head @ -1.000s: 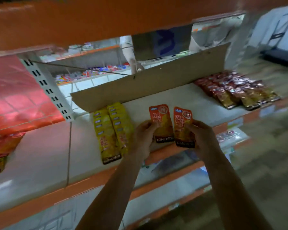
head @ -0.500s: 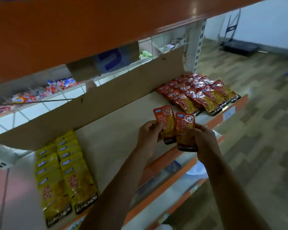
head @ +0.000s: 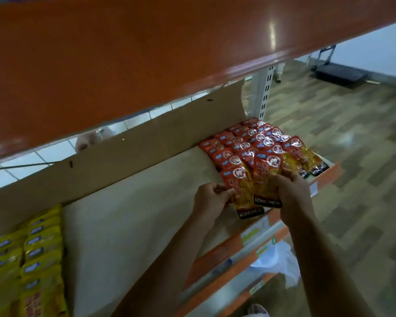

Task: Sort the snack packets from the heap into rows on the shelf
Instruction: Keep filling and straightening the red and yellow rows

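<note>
Here, both bare forearms reach up from the lower edge toward the right part of the shelf. The left hand is turned with its back to the camera; its grip is a pinch, with thumb and curled fingers pressed on the left edge of one red packet. The right hand lies knuckles up. Its fingers curl over the right edge of a second packet and its thumb is hidden, so that grip is also closed on foil. The two packets sit side by side with their long edges meeting, the second a little further back than the first. Each is red at the top with a round white-ringed emblem and golden yellow lower down. Each ends in a black band lettered KONCHEW, which points toward the person. They lie at the near end of the red rows, by the shelf's orange front lip. Whether they rest on the shelf or hang just above it cannot be told. The red rows overlap like shingles and run back to the cardboard standing along the rear. Yellow rows lie at the shelf's left end, well apart from the hands. An orange upper shelf fills the top of the view, and wood-patterned floor shows at right.
</note>
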Demonstrator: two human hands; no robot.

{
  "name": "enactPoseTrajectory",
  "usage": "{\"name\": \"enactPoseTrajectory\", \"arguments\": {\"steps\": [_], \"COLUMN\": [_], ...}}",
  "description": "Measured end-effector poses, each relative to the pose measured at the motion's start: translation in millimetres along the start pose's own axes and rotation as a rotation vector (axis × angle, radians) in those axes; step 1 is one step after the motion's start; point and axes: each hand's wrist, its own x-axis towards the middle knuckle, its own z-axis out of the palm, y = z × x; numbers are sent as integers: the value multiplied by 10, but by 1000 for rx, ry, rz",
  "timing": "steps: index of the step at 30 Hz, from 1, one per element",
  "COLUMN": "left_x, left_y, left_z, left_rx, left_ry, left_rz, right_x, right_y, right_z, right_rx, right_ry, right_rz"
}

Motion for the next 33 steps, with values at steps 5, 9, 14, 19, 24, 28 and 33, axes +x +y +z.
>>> {"name": "enactPoseTrajectory", "arguments": {"steps": [5, 9, 14, 19, 24, 28, 33], "left_x": [83, 68, 13, 0, -14, -21, -30], "left_y": [85, 67, 53, 112, 145, 160, 153], "left_z": [250, 383, 503, 578, 598, 608, 600], "left_rx": [4, -29, 60, 168, 184, 190, 199], "left_ry": [87, 132, 193, 283, 323, 330, 334], "left_rz": [-8, -34, -17, -17, -48, -57, -48], "right_x": [494, 757, 908, 987, 1032, 1034, 999], "right_y": [-184, -195, -179, -177, -175, -171, -170], "right_z": [11, 25, 24, -32, -51, -49, -23], "right_rx": [-85, -160, -179, -177, -197, -221, -229], "right_ry": [-127, -220, -307, -367, -412, -452, -476], "right_rz": [-31, -50, -40, -8, 4, -8, -30]}}
